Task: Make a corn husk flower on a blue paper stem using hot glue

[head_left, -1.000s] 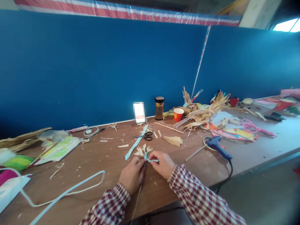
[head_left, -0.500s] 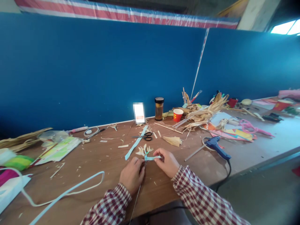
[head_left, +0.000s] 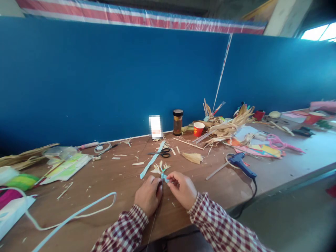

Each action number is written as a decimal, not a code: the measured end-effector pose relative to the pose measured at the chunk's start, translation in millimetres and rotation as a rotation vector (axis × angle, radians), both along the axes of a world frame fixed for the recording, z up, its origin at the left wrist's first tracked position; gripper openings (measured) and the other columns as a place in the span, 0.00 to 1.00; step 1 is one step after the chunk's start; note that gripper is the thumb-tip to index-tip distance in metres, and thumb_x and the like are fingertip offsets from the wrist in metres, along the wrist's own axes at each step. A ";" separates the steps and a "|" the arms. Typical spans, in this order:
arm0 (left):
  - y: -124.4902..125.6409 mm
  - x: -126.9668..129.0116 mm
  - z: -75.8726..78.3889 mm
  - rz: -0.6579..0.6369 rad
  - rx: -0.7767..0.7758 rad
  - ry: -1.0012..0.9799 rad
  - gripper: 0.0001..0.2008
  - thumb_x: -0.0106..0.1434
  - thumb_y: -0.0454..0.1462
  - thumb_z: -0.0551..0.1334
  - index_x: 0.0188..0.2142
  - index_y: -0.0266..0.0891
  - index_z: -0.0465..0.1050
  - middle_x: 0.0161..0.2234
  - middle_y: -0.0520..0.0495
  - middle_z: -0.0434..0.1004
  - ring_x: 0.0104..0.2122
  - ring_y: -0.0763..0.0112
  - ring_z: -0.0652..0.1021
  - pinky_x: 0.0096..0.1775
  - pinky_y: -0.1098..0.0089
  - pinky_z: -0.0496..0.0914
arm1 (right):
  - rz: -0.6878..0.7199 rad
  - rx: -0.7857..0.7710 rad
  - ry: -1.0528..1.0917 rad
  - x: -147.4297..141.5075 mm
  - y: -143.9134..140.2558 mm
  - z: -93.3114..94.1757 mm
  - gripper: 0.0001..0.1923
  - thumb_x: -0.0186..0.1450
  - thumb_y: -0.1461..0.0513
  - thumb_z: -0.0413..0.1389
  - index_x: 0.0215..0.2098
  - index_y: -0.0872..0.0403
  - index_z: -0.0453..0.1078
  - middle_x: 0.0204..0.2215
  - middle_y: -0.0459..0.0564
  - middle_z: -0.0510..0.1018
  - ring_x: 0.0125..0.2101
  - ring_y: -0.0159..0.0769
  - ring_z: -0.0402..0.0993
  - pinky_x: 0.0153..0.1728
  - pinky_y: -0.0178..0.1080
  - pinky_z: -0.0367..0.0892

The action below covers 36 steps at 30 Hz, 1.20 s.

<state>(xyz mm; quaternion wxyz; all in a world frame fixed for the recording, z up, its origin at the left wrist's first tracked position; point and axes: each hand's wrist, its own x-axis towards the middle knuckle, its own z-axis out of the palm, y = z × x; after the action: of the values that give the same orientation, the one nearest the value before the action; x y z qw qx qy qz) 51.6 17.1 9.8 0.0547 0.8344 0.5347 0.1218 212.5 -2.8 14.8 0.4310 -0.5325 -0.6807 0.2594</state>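
Between my hands stands a small flower (head_left: 158, 169) with pale, husk-like petals on a thin wire stem (head_left: 154, 221) that runs down past the table's front edge. My left hand (head_left: 149, 195) pinches the stem just under the petals. Light blue paper strip (head_left: 165, 178) sits at the flower's base, and the fingertips of my right hand (head_left: 183, 189) are closed on its free end. Beyond the flower, another light blue strip (head_left: 151, 163) lies flat, with black-handled scissors (head_left: 165, 153) across its upper part.
A blue glue gun (head_left: 242, 164) lies at right, its cord hanging over the edge. Behind are a dark-lidded jar (head_left: 177, 122), a red paper cup (head_left: 198, 129) and dried husks (head_left: 225, 127). A white cable (head_left: 78, 213) loops at left. Scraps dot the table (head_left: 105, 182).
My right hand has moved left, close to the flower's base, and the outstretched end of the blue strip looks shorter. My left hand has stayed nearly in place.
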 end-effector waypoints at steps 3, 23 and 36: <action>-0.4 0.3 -2.1 0.009 0.015 0.010 0.12 0.64 0.39 0.48 0.42 0.44 0.67 0.37 0.47 0.68 0.34 0.68 0.73 0.33 0.70 0.63 | -0.080 -0.002 0.002 9.5 2.4 -3.3 0.07 0.59 0.65 0.51 0.36 0.52 0.67 0.29 0.45 0.75 0.28 0.30 0.70 0.30 0.33 0.65; -1.2 -1.4 -9.5 -0.024 0.096 0.008 0.14 0.64 0.38 0.48 0.41 0.47 0.70 0.33 0.49 0.68 0.33 0.70 0.71 0.30 0.73 0.61 | -0.002 -0.016 -0.378 39.2 -9.6 -5.1 0.06 0.60 0.65 0.51 0.34 0.51 0.69 0.30 0.45 0.75 0.31 0.32 0.69 0.33 0.33 0.60; 1.3 -1.8 0.3 0.026 -0.024 -0.113 0.13 0.59 0.47 0.55 0.38 0.44 0.68 0.33 0.51 0.70 0.32 0.68 0.72 0.30 0.70 0.61 | 0.046 -0.111 0.032 20.2 -7.6 8.1 0.08 0.60 0.64 0.51 0.37 0.55 0.69 0.27 0.46 0.75 0.26 0.29 0.69 0.29 0.30 0.64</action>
<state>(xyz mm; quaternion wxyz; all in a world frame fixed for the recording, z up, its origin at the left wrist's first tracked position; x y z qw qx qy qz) 49.8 18.5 10.1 0.0931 0.8186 0.5429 0.1630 232.7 -10.4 22.9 0.4055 -0.5355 -0.6706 0.3148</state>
